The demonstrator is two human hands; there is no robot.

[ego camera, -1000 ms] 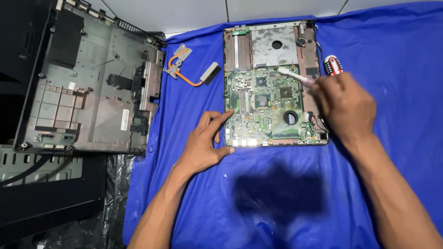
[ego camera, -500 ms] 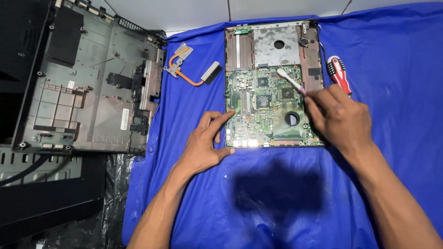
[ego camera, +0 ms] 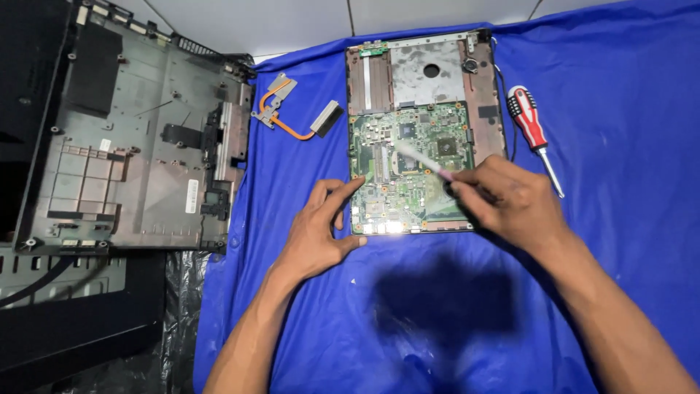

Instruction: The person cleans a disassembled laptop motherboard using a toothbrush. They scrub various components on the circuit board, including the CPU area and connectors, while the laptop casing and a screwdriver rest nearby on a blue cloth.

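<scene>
I see the laptop base shell at far left, then my left hand, open, bracing the green motherboard on the blue cloth; my right hand pinches a white brush over it, screwdriver beyond.

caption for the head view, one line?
Right hand brushes green laptop motherboard with a pale-handled brush; left hand steadies its edge.
</scene>
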